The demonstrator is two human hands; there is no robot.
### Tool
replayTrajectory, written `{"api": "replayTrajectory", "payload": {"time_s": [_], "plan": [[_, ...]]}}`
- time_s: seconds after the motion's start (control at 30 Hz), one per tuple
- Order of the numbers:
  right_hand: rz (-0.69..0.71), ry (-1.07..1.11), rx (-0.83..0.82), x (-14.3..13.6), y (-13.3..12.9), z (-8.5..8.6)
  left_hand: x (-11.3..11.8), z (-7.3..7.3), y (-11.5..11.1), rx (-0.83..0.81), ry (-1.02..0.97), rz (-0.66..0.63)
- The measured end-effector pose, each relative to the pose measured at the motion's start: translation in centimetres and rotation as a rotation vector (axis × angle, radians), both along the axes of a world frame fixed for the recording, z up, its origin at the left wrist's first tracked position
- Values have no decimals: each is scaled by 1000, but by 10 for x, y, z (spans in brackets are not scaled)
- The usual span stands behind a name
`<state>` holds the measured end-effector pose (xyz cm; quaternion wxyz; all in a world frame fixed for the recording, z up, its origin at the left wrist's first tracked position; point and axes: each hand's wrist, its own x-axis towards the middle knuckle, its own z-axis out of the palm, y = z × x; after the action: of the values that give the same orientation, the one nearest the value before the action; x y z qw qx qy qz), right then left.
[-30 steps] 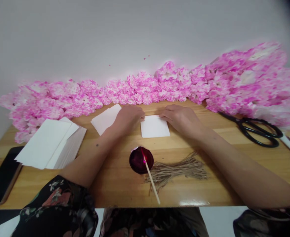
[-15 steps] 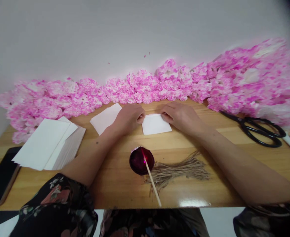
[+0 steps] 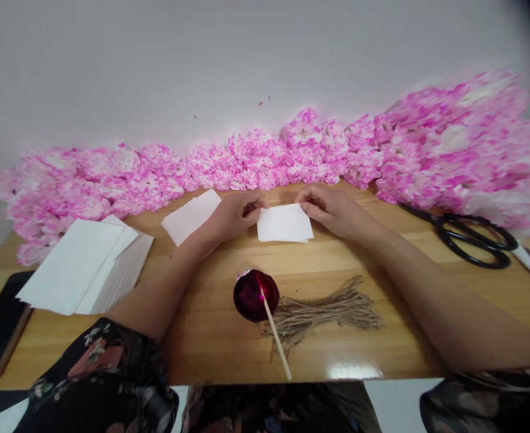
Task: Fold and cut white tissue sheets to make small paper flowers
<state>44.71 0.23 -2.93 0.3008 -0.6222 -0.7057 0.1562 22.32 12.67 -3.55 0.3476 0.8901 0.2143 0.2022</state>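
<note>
White paper (image 3: 284, 224), thin rectangular sheets slightly out of line, sits mid-frame; the left hand (image 3: 237, 214) and right hand (image 3: 332, 208), fingers curled, each pinch a top corner. Below, a glossy dark-red round bowl (image 3: 246, 297) has a pale stick (image 3: 276, 340) slanting out over rough, dry twigs (image 3: 332, 310). The left forearm (image 3: 168, 282) partly hides loose sheets (image 3: 191, 218) left of centre; a thick stack (image 3: 75, 264) lies lower left beside a black phone (image 3: 3, 331). Ruffled pink flowers (image 3: 260, 159) line the back of the smooth wood table (image 3: 201, 346), black scissors (image 3: 440, 224) at right.
</note>
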Motion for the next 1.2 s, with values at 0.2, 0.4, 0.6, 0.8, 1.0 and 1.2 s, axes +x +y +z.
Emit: {"api": "replayTrajectory", "payload": {"time_s": [0.2, 0.4, 0.6, 0.8, 1.0, 1.2], "plan": [[28, 11, -7, -1, -2, 5, -1, 7, -3, 2, -7, -41], [26, 36, -83, -5, -4, 13, 1, 7, -5, -66, -12, -60], [-61, 20, -34, -5, -1, 4, 2, 2, -4, -27, 29, 19], [-9, 14, -11, -5, -1, 4, -1, 8, -7, 30, 54, 0], [-59, 30, -26, -8, -3, 4, 7, 9, -9, 133, 121, 14], [-61, 56, -9, -10, -1, 1, 16, 2, -9, 216, 130, 27]]}}
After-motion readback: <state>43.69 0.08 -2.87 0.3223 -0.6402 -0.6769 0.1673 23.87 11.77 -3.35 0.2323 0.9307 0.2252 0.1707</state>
